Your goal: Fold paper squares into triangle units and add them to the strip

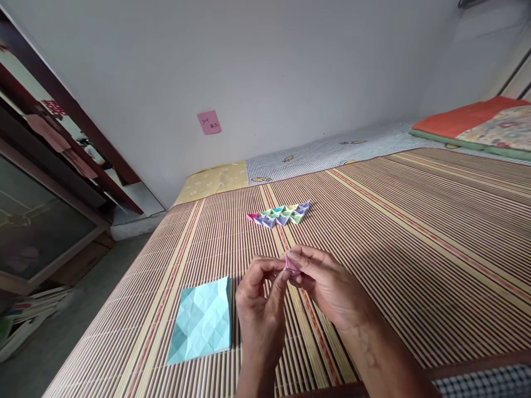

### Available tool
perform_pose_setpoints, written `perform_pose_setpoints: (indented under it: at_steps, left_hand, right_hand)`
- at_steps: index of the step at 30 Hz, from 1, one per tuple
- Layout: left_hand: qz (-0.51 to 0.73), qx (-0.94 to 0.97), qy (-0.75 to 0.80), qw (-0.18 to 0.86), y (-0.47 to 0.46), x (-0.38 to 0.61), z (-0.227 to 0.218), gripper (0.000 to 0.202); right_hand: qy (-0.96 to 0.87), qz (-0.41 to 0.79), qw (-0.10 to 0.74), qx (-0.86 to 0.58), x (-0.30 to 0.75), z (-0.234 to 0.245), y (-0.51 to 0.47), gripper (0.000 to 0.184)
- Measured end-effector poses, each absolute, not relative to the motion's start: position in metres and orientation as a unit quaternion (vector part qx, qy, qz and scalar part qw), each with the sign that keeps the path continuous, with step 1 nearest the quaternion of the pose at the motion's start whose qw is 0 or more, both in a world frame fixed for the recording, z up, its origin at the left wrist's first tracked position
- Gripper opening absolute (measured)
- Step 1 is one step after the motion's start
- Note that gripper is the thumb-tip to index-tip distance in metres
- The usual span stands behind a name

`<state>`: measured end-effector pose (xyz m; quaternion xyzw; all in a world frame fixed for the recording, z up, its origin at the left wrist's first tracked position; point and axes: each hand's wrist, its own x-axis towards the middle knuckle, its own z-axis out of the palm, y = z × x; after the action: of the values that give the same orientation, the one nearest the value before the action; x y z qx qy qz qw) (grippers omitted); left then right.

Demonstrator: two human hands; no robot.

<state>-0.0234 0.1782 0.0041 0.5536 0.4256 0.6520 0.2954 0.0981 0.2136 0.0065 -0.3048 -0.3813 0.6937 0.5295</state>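
Observation:
Between my two hands is a small folded piece of pink paper [291, 266], partly hidden by the fingers. My left hand [262, 290] pinches its left side with thumb and forefinger. From the right, the thumb and fingers of my right hand [326, 276] close on the same piece. Beyond the hands, several small folded paper boats [277, 215] in pink, green, blue, yellow and purple stand close together in rows. To the left of my left hand lies a creased light-blue paper sheet [202, 319], flat with one edge slightly raised.
A striped bamboo mat [398, 243] covers the bed under everything. Its left edge drops to a grey floor [105, 276]. Folded orange and floral bedding [468, 121] lies at the far right. A pink note [209, 122] is stuck on the white wall [290, 72] behind.

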Motion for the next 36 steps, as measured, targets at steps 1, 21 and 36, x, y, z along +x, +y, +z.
perform_pose_setpoints:
  at_steps: [1,21,36]
  left_hand:
    - [0.655,0.559,0.426,0.279,0.178,-0.023,0.005,0.004]
    - [0.637,0.483,0.489,0.349,0.182,-0.027,0.001,0.014]
    - [0.552,0.519,0.491,0.430,0.180,-0.039,0.007,0.027]
  right_hand:
    - [-0.388,0.695,0.528,-0.297,0.098,0.006,0.214,0.024]
    - [-0.564,0.564,0.507,-0.327,0.094,0.016,0.209,0.025]
    - [-0.552,0.594,0.506,-0.294,0.100,0.010,0.214,0.025]
